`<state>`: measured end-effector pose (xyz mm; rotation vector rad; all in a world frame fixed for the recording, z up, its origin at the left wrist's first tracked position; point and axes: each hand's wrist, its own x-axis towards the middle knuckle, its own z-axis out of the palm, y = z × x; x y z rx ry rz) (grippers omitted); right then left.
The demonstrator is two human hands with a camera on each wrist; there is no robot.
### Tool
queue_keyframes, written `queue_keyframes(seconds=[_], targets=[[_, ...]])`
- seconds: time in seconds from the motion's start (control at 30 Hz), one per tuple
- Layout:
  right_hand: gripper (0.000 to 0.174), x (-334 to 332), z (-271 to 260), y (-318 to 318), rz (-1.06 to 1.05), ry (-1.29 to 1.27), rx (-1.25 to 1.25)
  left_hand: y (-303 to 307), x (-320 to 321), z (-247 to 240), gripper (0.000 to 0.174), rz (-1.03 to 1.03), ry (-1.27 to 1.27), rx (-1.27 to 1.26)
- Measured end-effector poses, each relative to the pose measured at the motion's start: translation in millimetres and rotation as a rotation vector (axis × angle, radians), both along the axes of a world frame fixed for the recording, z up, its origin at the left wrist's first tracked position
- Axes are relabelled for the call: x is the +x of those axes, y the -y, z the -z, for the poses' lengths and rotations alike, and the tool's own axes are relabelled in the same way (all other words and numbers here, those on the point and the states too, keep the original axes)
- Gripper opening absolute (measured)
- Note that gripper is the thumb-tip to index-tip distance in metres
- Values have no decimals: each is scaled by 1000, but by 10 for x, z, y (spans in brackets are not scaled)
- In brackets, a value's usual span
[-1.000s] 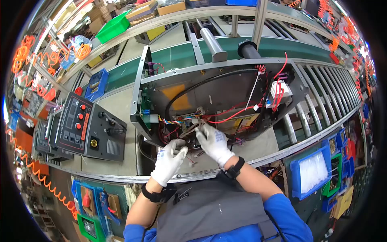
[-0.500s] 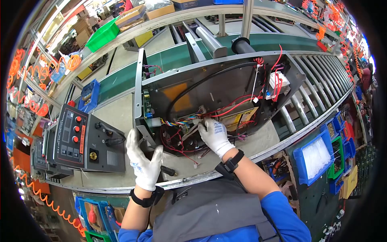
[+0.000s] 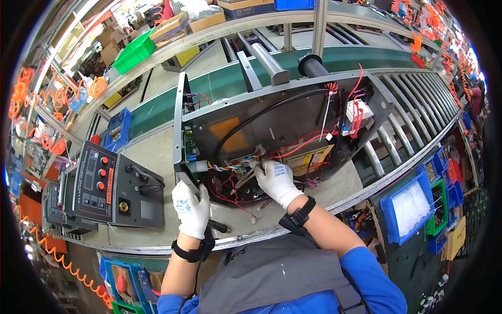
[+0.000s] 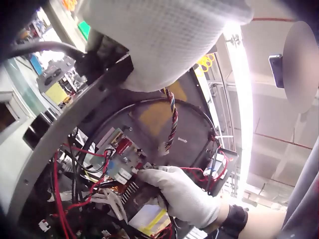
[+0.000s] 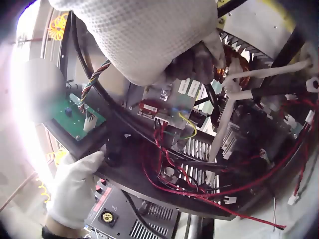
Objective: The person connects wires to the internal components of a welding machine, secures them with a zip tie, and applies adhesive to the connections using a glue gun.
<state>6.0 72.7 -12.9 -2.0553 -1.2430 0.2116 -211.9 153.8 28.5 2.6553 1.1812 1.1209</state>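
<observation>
Left hand [image 3: 192, 211]: while the right hand [image 3: 277, 183] is reaching into the wiring, this one is gripping the near left corner of the open metal housing [image 3: 298, 118], no longer working beside the near wires as a moment ago.
Shifted grip: one hand is now apparently bracing the frame, leaving the other working alone inside.
Left fingers: closing round the housing's edge.
Right fingers: bending inward, tips lying at the circuit board [image 4: 119, 174]; whether they are pinching a part, one cannot tell.
Housing: resting on the tabletop [image 3: 337, 188], its corner lying within the left grip, its interior surrounding the right fingertips.
Multicoloured wire bundle [image 3: 225, 167]: running just left of the right fingertips.
Black cable [image 3: 246, 121]: arching beyond the right hand.
</observation>
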Motion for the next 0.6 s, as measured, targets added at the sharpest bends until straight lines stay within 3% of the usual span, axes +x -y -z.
queue_keyframes(seconds=[0.2, 0.27, 0.6], targets=[[28, 2, -55, 15, -22, 48, -21, -28, -13, 54, 23, 4, -14, 64], [30, 18, -97, 14, -28, 43, -50, -22, 28, 15, 10, -32, 35, 96], [32, 91, -206, -37, -91, 44, -207, -4, 45, 51, 11, -98, 53, 120]])
